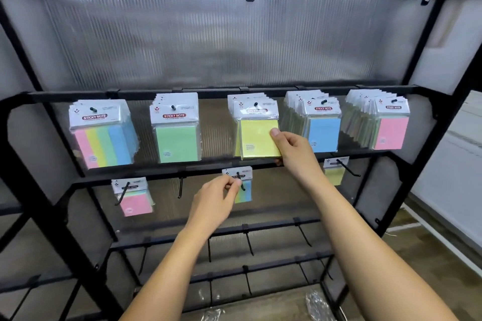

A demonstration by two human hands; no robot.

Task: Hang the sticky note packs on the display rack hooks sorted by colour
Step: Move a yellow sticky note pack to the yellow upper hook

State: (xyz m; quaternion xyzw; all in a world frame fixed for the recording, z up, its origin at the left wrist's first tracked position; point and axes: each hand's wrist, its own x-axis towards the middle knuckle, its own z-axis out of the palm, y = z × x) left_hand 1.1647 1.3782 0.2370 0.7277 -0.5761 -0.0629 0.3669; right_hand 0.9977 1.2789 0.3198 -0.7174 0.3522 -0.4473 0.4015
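Pinching the multicolour pack (243, 185) at its hook (240, 182), at six o'clock, your left hand (216, 200) could tear the hang hole. Your right hand (292, 150) grips the yellow pack (257, 142), at centre; tugging could unhook those behind it.

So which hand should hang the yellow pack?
Probably the right hand: it already pinches the yellow pack at its hook. The left hand is lower, pinching the multicolour pack.

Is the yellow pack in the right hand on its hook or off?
On. The yellow pack hangs from its hook, whose tip pokes through the header; the right hand pinches its lower right corner.
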